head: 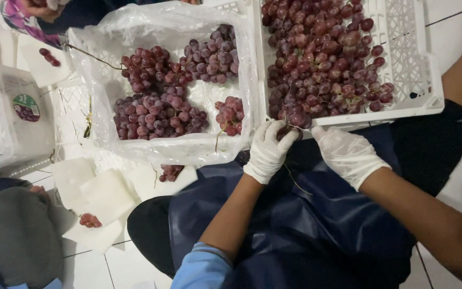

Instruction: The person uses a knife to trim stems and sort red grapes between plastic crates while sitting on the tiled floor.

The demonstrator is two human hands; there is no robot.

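- Head view looks down on 2 gloved hands at the near rim of a white plastic crate [426, 80] heaped with red grapes [322, 59]; this crate serves as the landmark for all places below
- left hand [268, 152], in a white glove, sits just below the crate's near-left corner; its fingers are curled narrow around a small grape cluster with a thin stem [294, 179] trailing down from it
- right hand [347, 154], also gloved, lies just below the crate's near rim, beside the left hand; its fingertips pinch toward the same stem at the rim; I cannot tell whether it actually grips anything
- dark blue apron [316, 225] spreads below the crate, under both forearms
- left of the crate stands a second crate lined with a clear plastic bag [177, 152], holding several grape bunches [159, 115]
- further left of the crate, white paper sheets [108, 195] lie on the tiled floor; a clear grape punnet [20, 115] stands beyond them
- another person's grey-covered knee [22, 235] shows far left of the crate
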